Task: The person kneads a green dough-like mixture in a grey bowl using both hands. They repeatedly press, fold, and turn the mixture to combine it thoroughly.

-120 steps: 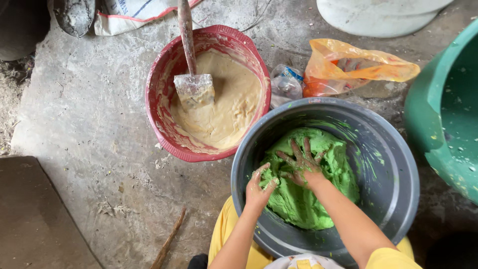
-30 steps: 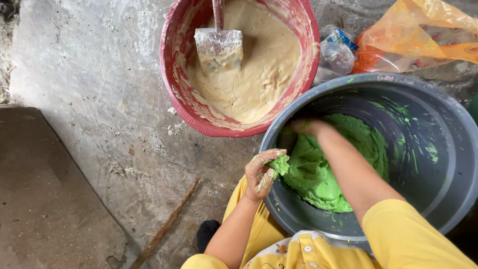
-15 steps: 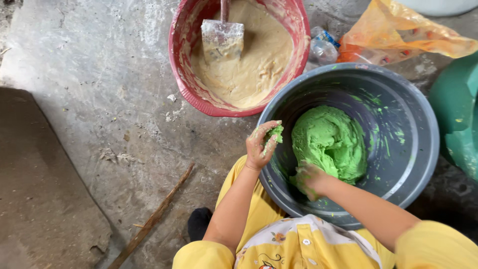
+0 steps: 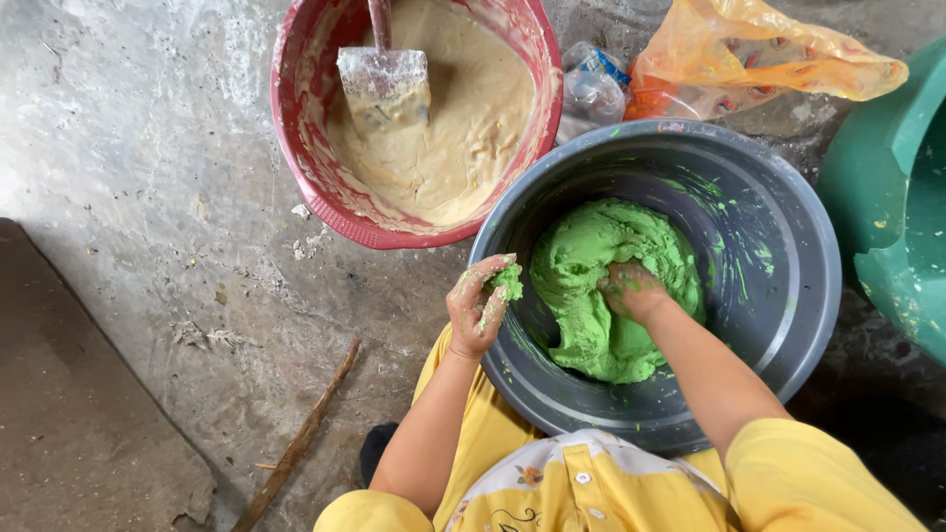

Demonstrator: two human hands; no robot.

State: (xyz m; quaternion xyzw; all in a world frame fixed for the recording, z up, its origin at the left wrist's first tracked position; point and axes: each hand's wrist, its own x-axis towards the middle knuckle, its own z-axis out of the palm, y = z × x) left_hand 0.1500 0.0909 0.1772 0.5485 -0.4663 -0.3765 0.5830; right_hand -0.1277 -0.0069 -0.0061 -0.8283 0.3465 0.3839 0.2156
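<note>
Pressing into a mound of green dough (image 4: pixel 601 286) inside a grey basin (image 4: pixel 788 256) on the concrete floor (image 4: pixel 148 197), right hand (image 4: pixel 631 291) knuckles-down, fingers buried and out of sight, so grip impossible to judge. Left hand (image 4: pixel 480 307) at the basin's near-left rim, fingers curled loosely around a small green lump (image 4: pixel 508 283), smeared all over. Beyond the basin, a red bowl (image 4: pixel 296 148) of beige batter, top cut off by the frame edge, with a flat metal scraper (image 4: pixel 384 84) standing in it, handle cropped. Orange plastic bag (image 4: pixel 759 49) and a crumpled clear bag (image 4: pixel 591 94) behind, contents hard to make out. Green tub (image 4: pixel 877 197) at right, only partly in view. Thin stick (image 4: pixel 301 438) lying on the floor at lower left.
</note>
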